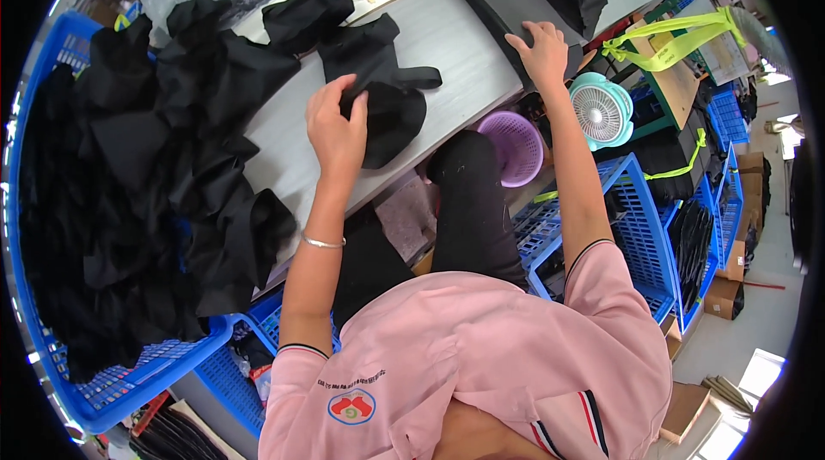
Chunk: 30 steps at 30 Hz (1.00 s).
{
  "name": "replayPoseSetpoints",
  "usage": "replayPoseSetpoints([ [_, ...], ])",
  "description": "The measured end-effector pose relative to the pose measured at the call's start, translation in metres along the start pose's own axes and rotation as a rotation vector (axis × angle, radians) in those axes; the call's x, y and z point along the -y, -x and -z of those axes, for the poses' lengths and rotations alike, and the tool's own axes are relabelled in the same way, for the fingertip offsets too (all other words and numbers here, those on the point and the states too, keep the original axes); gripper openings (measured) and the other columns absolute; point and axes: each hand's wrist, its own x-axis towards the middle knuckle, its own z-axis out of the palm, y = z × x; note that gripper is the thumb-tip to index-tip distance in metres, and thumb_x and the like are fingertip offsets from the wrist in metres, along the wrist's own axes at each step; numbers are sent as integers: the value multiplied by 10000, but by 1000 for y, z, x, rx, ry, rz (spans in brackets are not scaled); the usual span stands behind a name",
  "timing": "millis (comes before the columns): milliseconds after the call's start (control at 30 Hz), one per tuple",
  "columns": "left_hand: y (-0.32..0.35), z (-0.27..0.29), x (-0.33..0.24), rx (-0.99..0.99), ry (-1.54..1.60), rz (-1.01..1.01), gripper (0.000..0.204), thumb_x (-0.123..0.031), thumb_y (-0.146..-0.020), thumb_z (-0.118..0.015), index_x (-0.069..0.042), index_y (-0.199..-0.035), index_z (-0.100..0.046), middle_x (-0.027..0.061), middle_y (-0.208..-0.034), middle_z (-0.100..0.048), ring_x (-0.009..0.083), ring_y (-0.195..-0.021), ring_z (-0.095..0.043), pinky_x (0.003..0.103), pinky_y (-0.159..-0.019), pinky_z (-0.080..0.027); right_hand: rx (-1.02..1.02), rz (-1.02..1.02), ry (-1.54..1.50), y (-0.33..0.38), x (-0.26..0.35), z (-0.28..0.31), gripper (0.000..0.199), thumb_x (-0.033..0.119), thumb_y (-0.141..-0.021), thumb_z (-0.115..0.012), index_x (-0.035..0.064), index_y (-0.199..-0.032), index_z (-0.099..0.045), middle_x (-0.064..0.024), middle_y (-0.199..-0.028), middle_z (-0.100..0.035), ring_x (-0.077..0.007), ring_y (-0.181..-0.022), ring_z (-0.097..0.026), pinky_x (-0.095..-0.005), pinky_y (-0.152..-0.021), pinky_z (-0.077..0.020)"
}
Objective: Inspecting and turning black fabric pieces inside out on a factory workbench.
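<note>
Reaching forward over the worktop (448, 41), both hands show in the head view, set apart, each beside different black material. The left hand (337, 129) is at the left edge of a black fabric piece (391, 121), its thumb and fingers curved around a small gap; whether the cloth is pinched there or merely touched, I cannot tell. The right hand (546, 54) is loosely spread over the near end of a stack of dark flat pieces (505, 0), with no clear grasp on anything; its place there would suit steadying the stack or getting at its top layer.

The fabric piece lies near the worktop's front edge, in front of the person, probably so that it stays within easy reach. It looks matte, soft and unevenly folded, with a broad rounded lower part and a narrow strap-like loop (421, 78) sticking out to the right. The stack, by contrast, looks flat and straight-edged, with a greyish upper face, and seems stiffer.

To the left, a crumpled heap of black cloth (155, 181) fills a blue basket (168, 367) and spreads against the worktop, presumably kept close to hand. A turquoise fan (599, 113) stands beside the right forearm, perhaps for cooling.
</note>
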Motion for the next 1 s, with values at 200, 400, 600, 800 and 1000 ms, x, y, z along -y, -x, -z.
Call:
replayPoseSetpoints([
  [200, 43, 8, -41, -128, 134, -208, 318, -56, -805, -755, -45, -1114, -677, 116, -1168, -677, 334, -1187, -583, 425, -1037, -442, 193, -43, -111, -28, -15, 5, 402, 427, -786, -768, 87, -999, -770, -104, -1060, -694, -309, -985, -655, -427, -850, -524],
  [400, 89, -3, -50, 306, 604, 133, 238, -100, -950, -666, -13, -1171, -681, 77, -1187, -672, 155, -1087, -640, 290, -956, -499, 102, 162, 30, -25, -3, 19, 185, 245, -876, -660, 69, -837, -694, -93, -929, -679, -302, -888, -670, -429, -744, -537],
  [600, 119, -31, -43, 608, 1217, 639, 764, -568, -997, -509, 39, -1453, -424, 142, -1418, -528, 244, -1310, -514, 398, -1079, -432, 22, 446, 154, 104, 108, 116, 136, 78, -742, -622, 77, -830, -519, -73, -878, -556, -225, -767, -619, -336, -630, -532],
  [800, 151, -54, -35, 826, 1494, 1010, 881, -744, -835, -577, -54, -1376, -498, 113, -1389, -556, 222, -1315, -513, 406, -1106, -416, 364, 192, -488, 209, 135, 168, 184, 97, -938, -628, -4, -1077, -564, -158, -1096, -674, -282, -853, -686, -340, -727, -545],
  [1000, 155, -40, -54, 895, 1704, 831, 913, -618, -835, -693, -44, -1479, -395, 164, -1465, -488, 342, -1344, -491, 486, -1137, -409, 536, -292, -1080, 238, 123, 197, 153, 113, -1003, -576, -3, -1097, -605, -67, -822, -639, -106, -743, -595, -271, -674, -485],
])
